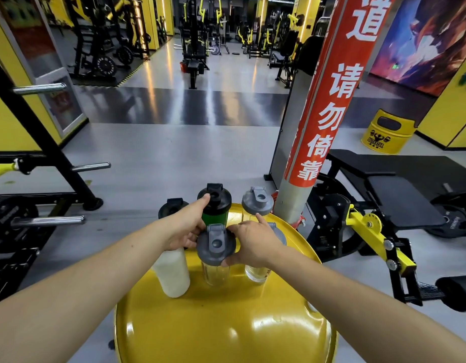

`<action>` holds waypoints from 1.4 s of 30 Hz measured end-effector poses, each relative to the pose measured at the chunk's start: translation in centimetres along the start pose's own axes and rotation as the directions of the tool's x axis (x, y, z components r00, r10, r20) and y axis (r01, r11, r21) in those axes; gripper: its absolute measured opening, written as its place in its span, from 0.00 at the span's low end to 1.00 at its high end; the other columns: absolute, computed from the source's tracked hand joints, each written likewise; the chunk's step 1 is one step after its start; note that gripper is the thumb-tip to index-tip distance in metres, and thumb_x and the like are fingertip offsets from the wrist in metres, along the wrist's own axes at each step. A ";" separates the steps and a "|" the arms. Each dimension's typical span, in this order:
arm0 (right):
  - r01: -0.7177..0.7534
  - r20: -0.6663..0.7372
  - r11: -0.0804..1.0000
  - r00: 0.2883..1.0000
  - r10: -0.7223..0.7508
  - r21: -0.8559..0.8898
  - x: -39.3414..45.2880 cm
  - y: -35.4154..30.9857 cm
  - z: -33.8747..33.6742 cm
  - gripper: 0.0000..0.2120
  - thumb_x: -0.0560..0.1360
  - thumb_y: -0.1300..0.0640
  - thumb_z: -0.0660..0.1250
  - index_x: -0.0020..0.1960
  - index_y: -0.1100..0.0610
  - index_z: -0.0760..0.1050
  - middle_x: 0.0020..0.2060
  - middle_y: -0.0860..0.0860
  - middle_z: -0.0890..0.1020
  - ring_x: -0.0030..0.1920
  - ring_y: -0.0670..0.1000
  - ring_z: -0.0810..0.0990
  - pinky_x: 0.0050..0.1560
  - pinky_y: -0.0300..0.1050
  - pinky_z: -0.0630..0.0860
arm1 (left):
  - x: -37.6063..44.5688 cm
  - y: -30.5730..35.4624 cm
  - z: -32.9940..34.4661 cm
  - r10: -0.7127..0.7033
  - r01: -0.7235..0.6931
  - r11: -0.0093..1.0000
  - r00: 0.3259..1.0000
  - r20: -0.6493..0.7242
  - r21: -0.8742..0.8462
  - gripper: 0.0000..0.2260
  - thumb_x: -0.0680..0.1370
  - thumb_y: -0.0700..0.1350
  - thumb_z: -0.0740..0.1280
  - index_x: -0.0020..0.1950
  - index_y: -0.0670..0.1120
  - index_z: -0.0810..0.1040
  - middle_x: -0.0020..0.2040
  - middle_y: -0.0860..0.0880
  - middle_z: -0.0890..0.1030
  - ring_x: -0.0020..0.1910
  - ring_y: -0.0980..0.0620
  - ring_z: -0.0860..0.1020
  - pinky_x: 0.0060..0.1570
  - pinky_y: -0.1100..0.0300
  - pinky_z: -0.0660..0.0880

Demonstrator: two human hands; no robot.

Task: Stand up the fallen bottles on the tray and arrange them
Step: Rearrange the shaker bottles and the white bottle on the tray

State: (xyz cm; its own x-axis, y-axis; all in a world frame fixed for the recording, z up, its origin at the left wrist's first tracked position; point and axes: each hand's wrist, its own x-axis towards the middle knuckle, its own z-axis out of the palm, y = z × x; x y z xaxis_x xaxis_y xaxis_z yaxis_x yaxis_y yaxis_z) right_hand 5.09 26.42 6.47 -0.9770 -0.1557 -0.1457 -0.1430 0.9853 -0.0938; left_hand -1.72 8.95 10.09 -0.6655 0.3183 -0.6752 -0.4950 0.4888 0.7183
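A round yellow tray (221, 323) carries several upright shaker bottles. My left hand (183, 227) covers the top of the white bottle (171, 273), fingers curled around it, and one outstretched finger touches the black lid of the green bottle (215, 214) behind it. My right hand (254, 243) grips the grey lid of the middle clear bottle (215, 247), thumb on the lid's near edge. Another clear bottle (256, 273) stands partly hidden under my right wrist. At the back are a grey-lidded clear bottle (258, 203) and, at the left rim, a black-lidded bottle (171, 206).
A grey pillar wrapped in a red banner (315, 142) rises just behind the tray's right side. A black and yellow bench machine (383, 205) is on the right, weight racks with steel pegs (48, 221) on the left, and grey gym floor beyond.
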 end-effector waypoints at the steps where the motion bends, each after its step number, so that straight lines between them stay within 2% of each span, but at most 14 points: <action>1: 0.002 0.002 1.000 1.000 -0.002 -0.001 0.1 0.0 0.1 0.36 0.66 0.29 0.70 0.66 0.49 0.75 0.56 0.50 0.84 0.64 0.55 0.78 0.77 0.63 0.49 | 0.1 0.0 -0.1 -0.001 0.001 1.000 1.000 -0.002 0.006 0.48 0.75 0.73 0.52 0.77 0.33 0.61 0.77 0.34 0.64 0.76 0.38 0.65 0.73 0.46 0.65; 4: 0.000 0.014 1.000 1.000 -0.001 0.009 0.2 -0.1 0.2 0.37 0.65 0.28 0.70 0.66 0.49 0.75 0.58 0.50 0.84 0.65 0.54 0.77 0.78 0.63 0.49 | 0.1 0.0 -0.2 -0.004 0.004 1.000 1.000 0.005 0.024 0.49 0.74 0.74 0.52 0.76 0.33 0.62 0.77 0.35 0.64 0.75 0.38 0.65 0.74 0.46 0.65; 10: 0.000 0.005 1.000 1.000 -0.001 0.017 0.3 0.0 0.3 0.36 0.65 0.27 0.70 0.65 0.48 0.75 0.57 0.49 0.84 0.64 0.54 0.77 0.77 0.64 0.50 | -0.1 0.1 0.2 0.030 -0.031 0.999 1.000 0.009 0.041 0.44 0.77 0.72 0.51 0.78 0.37 0.60 0.77 0.36 0.65 0.75 0.39 0.66 0.72 0.46 0.65; 15: -0.001 0.003 1.000 1.000 0.001 0.008 0.4 0.1 0.5 0.38 0.64 0.26 0.70 0.65 0.48 0.75 0.56 0.49 0.84 0.64 0.54 0.77 0.77 0.63 0.51 | 0.0 0.0 0.3 0.027 -0.027 0.999 1.000 -0.005 0.041 0.45 0.75 0.73 0.52 0.79 0.39 0.60 0.76 0.36 0.66 0.74 0.40 0.67 0.72 0.45 0.67; 20: -0.008 0.020 1.000 1.000 0.008 0.003 0.0 -0.1 0.2 0.38 0.64 0.27 0.70 0.66 0.48 0.74 0.57 0.50 0.84 0.64 0.54 0.77 0.78 0.62 0.51 | -0.4 0.0 0.8 0.059 -0.057 0.998 0.997 -0.049 0.030 0.40 0.77 0.71 0.53 0.77 0.42 0.63 0.76 0.38 0.66 0.75 0.40 0.66 0.71 0.47 0.68; 25: -0.010 0.044 1.000 0.999 0.010 -0.004 -0.4 -0.5 -0.8 0.41 0.64 0.27 0.71 0.68 0.51 0.73 0.60 0.51 0.83 0.66 0.55 0.77 0.78 0.61 0.52 | -1.4 0.5 0.3 0.086 -0.085 0.996 0.994 -0.067 0.009 0.41 0.77 0.71 0.54 0.78 0.41 0.60 0.78 0.37 0.62 0.77 0.38 0.62 0.74 0.44 0.64; 29: 0.016 0.074 1.000 0.997 -0.015 -0.015 -1.2 -0.9 -3.0 0.44 0.66 0.29 0.71 0.74 0.53 0.68 0.64 0.52 0.80 0.68 0.55 0.75 0.78 0.61 0.54 | -1.9 0.8 -1.1 0.144 -0.146 0.989 0.987 -0.075 -0.019 0.43 0.77 0.70 0.55 0.78 0.37 0.60 0.77 0.34 0.65 0.76 0.35 0.64 0.75 0.46 0.63; 32: 0.046 0.063 0.999 0.997 -0.047 0.017 -1.5 -1.6 -4.9 0.46 0.66 0.28 0.68 0.77 0.52 0.64 0.69 0.50 0.77 0.71 0.54 0.72 0.76 0.61 0.56 | -3.0 1.2 -2.7 0.209 -0.212 0.977 0.973 -0.102 -0.022 0.34 0.80 0.65 0.55 0.68 0.36 0.72 0.67 0.36 0.74 0.67 0.40 0.74 0.69 0.50 0.70; 35: 0.085 0.043 0.996 0.995 -0.086 0.031 -1.5 -3.5 -5.9 0.44 0.68 0.32 0.68 0.78 0.52 0.63 0.73 0.49 0.72 0.74 0.53 0.68 0.77 0.60 0.55 | -3.6 1.0 -5.0 0.255 -0.267 0.962 0.951 -0.174 -0.049 0.32 0.82 0.62 0.55 0.67 0.34 0.74 0.64 0.35 0.78 0.62 0.41 0.78 0.64 0.52 0.75; 39: 0.151 0.002 0.988 0.988 -0.151 0.006 -0.5 -6.4 -5.4 0.40 0.70 0.33 0.68 0.76 0.51 0.65 0.71 0.50 0.74 0.73 0.54 0.69 0.77 0.58 0.55 | -4.1 -0.5 -8.1 0.264 -0.295 0.951 0.929 -0.259 -0.089 0.30 0.82 0.61 0.56 0.61 0.36 0.79 0.59 0.36 0.82 0.55 0.42 0.82 0.58 0.53 0.78; 42: 0.155 0.027 0.988 0.987 -0.156 0.016 0.3 -8.1 -4.5 0.40 0.72 0.33 0.69 0.77 0.50 0.64 0.72 0.50 0.73 0.75 0.54 0.66 0.79 0.59 0.49 | -4.1 -2.1 -9.7 0.240 -0.276 0.957 0.926 -0.291 -0.087 0.28 0.82 0.60 0.56 0.59 0.36 0.80 0.56 0.37 0.83 0.53 0.43 0.83 0.50 0.57 0.79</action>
State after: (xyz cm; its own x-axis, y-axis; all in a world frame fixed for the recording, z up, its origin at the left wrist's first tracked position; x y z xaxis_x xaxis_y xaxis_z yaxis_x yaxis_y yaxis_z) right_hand 5.26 18.73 11.62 -0.9383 -0.3090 -0.1555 -0.2905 0.9479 -0.1306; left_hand -3.39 -1.24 12.98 -0.8976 0.1760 -0.4041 -0.3392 0.3094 0.8884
